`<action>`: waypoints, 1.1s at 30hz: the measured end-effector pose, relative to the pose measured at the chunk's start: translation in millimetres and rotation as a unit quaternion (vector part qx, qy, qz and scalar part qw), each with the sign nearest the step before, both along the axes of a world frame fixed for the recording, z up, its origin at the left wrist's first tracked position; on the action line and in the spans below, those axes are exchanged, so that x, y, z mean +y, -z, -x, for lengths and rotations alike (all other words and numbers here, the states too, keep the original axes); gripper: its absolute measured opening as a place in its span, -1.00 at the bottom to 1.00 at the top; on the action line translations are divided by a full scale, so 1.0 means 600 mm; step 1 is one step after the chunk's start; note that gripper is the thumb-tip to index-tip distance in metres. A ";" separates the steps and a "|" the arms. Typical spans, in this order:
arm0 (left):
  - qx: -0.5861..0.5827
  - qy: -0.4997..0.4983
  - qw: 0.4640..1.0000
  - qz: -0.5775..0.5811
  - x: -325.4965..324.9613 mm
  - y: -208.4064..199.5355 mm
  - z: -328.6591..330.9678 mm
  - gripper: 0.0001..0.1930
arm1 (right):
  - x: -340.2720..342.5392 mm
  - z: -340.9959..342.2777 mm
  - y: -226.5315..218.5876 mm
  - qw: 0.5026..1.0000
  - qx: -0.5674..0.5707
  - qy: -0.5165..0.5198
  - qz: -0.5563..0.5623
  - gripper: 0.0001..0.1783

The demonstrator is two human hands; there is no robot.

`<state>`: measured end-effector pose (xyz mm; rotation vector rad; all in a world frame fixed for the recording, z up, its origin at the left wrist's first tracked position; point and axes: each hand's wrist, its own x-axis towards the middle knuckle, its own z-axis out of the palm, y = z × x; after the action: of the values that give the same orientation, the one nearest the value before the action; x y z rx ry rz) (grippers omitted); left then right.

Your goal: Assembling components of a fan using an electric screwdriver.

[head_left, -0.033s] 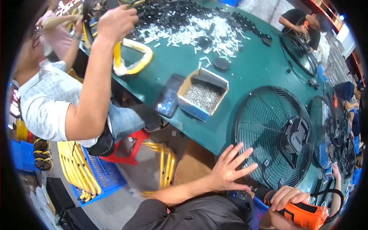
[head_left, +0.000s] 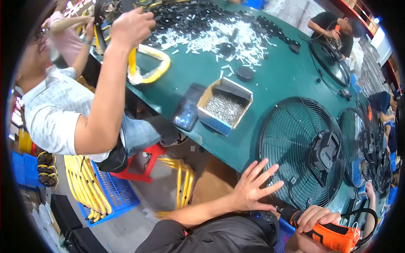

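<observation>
My right hand is wrapped round an orange and black corded electric screwdriver, whose dark nose points left. My left hand is open with its fingers spread, close to the near rim of a fan guard. Its thumb is at the screwdriver's tip; whether it touches the bit I cannot tell. The round black wire guard lies on the green table, with a black motor housing at its middle.
A cardboard box of small metal screws stands beside a dark phone-like slab. White strips and black discs are heaped behind. At left a co-worker handles yellow frames; more fan guards lie right. A blue crate sits on the floor.
The whole view has shifted very slightly. Both my hands and the screwdriver keep their places.
</observation>
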<state>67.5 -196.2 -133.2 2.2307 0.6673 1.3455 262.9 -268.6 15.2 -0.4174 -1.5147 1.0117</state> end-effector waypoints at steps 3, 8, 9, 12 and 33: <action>-0.002 -0.006 1.000 -0.007 -0.001 -0.001 0.000 -0.10 | -0.034 0.032 0.000 0.990 0.029 0.130 0.040 -0.18; -0.002 -0.006 1.000 -0.025 -0.002 0.000 0.001 -0.09 | -0.025 0.077 -0.013 0.986 0.020 0.158 -0.045 -0.41; -0.015 -0.003 1.000 -0.022 -0.002 -0.001 0.001 -0.07 | -0.037 0.085 -0.024 0.978 0.010 0.197 0.062 -0.52; -0.010 -0.010 0.999 -0.038 0.000 -0.005 0.004 -0.10 | -0.030 0.093 -0.024 0.977 0.004 0.199 0.080 -0.55; 0.024 -0.037 0.999 -0.005 0.004 0.021 -0.008 -0.30 | -0.004 0.042 -0.028 0.991 -0.131 0.037 0.000 -0.59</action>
<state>72.4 -194.1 -145.7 2.2726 0.7687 1.3354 237.9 -271.1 32.0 -0.6231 -1.7194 0.9250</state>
